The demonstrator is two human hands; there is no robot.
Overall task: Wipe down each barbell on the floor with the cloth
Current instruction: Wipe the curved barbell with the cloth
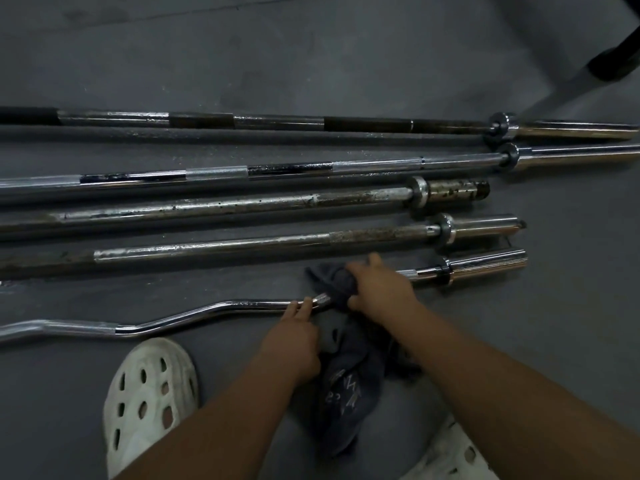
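Curl bar (256,302): nearest of five on the floor (311,64), wipe in hand.
I have the right hand (381,292) clamped on the cloth (346,375), wrapped round the shaft to reach all sides. The left hand (294,337) presses its fingertips just beside, likely to stop rolling.

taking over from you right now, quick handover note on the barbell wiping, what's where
Right hand: grip closed on the cloth, bunched round the curl bar near its right sleeve.
Left hand: fingertips rest on the same bar, just left of the cloth.
Four straight barbells lie beyond it, side by side on the floor; some show rust spots.
Done: cannot tell which are wiped.
Left: finish the curl bar, then any straight bars not yet wiped.
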